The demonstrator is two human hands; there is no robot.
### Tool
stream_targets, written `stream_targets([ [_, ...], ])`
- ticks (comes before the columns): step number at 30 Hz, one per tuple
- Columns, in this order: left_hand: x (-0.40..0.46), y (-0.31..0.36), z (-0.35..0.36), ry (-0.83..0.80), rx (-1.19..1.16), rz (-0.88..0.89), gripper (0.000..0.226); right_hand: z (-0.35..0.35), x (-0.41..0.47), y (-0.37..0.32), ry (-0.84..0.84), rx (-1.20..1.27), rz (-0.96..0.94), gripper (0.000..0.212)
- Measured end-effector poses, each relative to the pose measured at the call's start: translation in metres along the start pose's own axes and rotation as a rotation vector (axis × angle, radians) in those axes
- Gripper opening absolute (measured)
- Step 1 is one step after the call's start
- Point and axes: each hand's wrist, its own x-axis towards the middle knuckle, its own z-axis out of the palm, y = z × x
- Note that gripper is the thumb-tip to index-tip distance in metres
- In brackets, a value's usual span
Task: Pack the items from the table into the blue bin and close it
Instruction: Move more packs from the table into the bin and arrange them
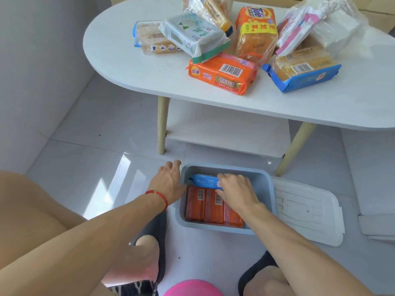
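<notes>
The blue bin (265, 189) stands open on the floor in front of the table. Three orange soap packs (203, 207) lie side by side on its bottom. A blue pack (203, 180) lies across the far end of the bin, and my right hand (235, 189) holds it from above with the fingers curled over its edge. My left hand (168, 179) rests against the bin's left outer wall, fingers spread. The bin's white lid (307, 212) lies upside down on the floor to its right. Several packs remain on the white table (119, 60), among them an orange pack (222, 73) and a blue-edged pack (303, 71).
A Tide pack (256, 30), a green-and-white pack (194, 37) and clear-wrapped packs are piled on the table. Wooden table legs (162, 124) and a lower shelf (226, 129) stand just behind the bin. My slippered feet (149, 248) are close to the bin. A wall runs along the left.
</notes>
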Motion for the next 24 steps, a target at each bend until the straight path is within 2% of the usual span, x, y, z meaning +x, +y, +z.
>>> stream_targets([
  [2,-0.003,-0.003,0.004,-0.138,-0.108,-0.076,0.058,0.020,-0.003,-0.005,-0.030,-0.071,0.033,0.038],
  [4,-0.004,-0.003,0.012,-0.207,-0.108,-0.063,0.050,0.042,0.003,-0.009,-0.034,-0.102,0.015,0.047],
  [9,-0.001,-0.005,0.018,-0.189,-0.089,-0.065,0.032,0.073,0.021,-0.007,-0.118,-0.133,0.022,0.040],
  [15,0.000,-0.006,0.019,-0.206,-0.092,-0.066,0.037,0.051,0.040,-0.003,-0.252,-0.196,-0.062,0.027],
  [21,0.000,-0.003,0.015,-0.222,-0.094,-0.084,0.041,0.022,0.051,-0.005,-0.294,-0.097,-0.060,0.018],
  [22,-0.001,-0.003,0.015,-0.222,-0.093,-0.088,0.041,0.022,0.046,-0.011,-0.279,-0.094,-0.038,0.018],
  [24,-0.001,-0.003,0.016,-0.214,-0.096,-0.097,0.041,0.029,0.030,-0.024,-0.240,-0.117,0.018,0.040],
])
